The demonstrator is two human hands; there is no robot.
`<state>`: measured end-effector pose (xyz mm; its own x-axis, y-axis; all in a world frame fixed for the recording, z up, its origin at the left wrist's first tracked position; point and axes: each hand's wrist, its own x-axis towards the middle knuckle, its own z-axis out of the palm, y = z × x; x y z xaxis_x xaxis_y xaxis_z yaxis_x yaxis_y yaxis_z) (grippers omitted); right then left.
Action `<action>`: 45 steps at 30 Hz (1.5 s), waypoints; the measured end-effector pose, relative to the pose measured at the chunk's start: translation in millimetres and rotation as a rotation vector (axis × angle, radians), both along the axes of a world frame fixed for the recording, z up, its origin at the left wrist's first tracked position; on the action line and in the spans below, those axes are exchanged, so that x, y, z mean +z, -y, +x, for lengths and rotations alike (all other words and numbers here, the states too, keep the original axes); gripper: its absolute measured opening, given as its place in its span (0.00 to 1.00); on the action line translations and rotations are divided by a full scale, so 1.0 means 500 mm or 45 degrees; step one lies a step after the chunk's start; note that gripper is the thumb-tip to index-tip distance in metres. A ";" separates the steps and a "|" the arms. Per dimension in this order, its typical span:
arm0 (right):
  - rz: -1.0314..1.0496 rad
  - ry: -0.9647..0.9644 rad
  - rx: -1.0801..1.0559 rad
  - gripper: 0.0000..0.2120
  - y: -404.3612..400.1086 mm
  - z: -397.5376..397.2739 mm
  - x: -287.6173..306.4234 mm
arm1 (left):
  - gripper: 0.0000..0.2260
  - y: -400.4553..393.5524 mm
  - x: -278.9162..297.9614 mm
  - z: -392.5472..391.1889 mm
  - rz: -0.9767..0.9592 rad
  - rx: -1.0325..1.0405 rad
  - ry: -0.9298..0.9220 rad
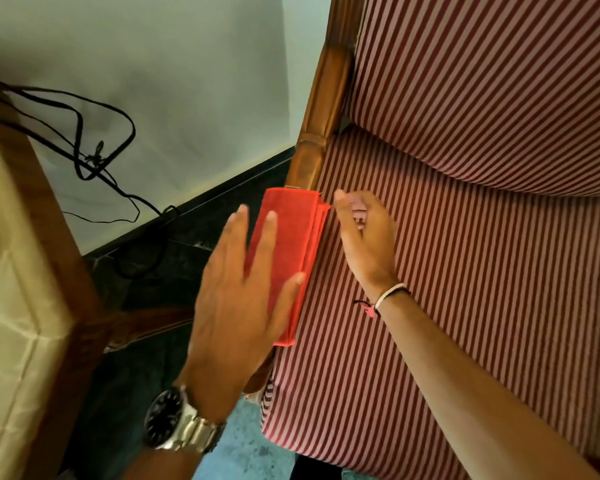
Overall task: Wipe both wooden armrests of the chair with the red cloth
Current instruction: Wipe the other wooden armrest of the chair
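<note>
Where the view begins at the far left, a cream cushion point(11, 271) sits in a wooden frame point(54, 216), and black cables point(94, 157) trail down the pale wall point(187, 64) to the dark floor point(146, 271). Next comes the left hand point(236, 299), wearing a metal wristwatch point(177, 424); it lies flat and spread, fingers resting on the red cloth point(288, 247) without gripping it. That folded cloth is draped lengthwise over the chair's wooden armrest point(317, 123), whose bare upper part runs toward the backrest. Just beside the cloth's inner edge, the right hand point(364, 233) hovers loose and holding nothing, over the striped seat cushion point(465, 289), a thin bracelet point(388, 297) at its wrist.
</note>
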<state>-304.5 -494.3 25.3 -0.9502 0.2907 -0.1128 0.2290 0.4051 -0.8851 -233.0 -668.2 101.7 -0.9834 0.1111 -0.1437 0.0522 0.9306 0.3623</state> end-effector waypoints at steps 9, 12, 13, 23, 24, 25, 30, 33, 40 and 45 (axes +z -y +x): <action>1.122 0.260 0.378 0.34 -0.069 0.072 -0.235 | 0.32 -0.025 -0.135 -0.011 -0.202 -0.286 -0.113; 1.140 0.218 0.319 0.34 -0.066 0.071 -0.245 | 0.31 -0.028 -0.138 -0.018 -0.197 -0.297 -0.126; 1.149 0.214 0.313 0.34 -0.066 0.072 -0.247 | 0.31 -0.030 -0.137 -0.020 -0.179 -0.297 -0.119; 1.221 0.218 0.295 0.34 -0.065 0.068 -0.267 | 0.30 -0.106 -0.121 -0.237 -0.106 -0.231 -0.093; 1.224 0.209 0.287 0.34 -0.067 0.067 -0.271 | 0.29 -0.112 -0.123 -0.249 -0.124 -0.243 -0.117; 1.225 0.199 0.283 0.34 -0.069 0.067 -0.273 | 0.29 -0.114 -0.125 -0.251 -0.137 -0.251 -0.137; 1.217 0.169 0.284 0.34 -0.072 0.068 -0.271 | 0.30 -0.077 -0.133 -0.137 -0.179 -0.318 -0.144; 1.213 0.180 0.288 0.34 -0.072 0.068 -0.266 | 0.32 -0.034 -0.133 -0.019 -0.261 -0.360 -0.081; 1.238 0.198 0.272 0.34 -0.066 0.068 -0.264 | 0.33 -0.036 -0.131 -0.024 -0.303 -0.415 -0.079; 1.234 0.164 0.258 0.34 -0.066 0.067 -0.274 | 0.33 -0.104 -0.127 -0.188 -0.322 -0.391 -0.162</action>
<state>-271.2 -461.6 -111.8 -0.9893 0.1451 -0.0184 0.1462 0.9813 -0.1252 -327.1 -616.3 38.0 -0.9218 0.3786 -0.0835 0.3706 0.9237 0.0972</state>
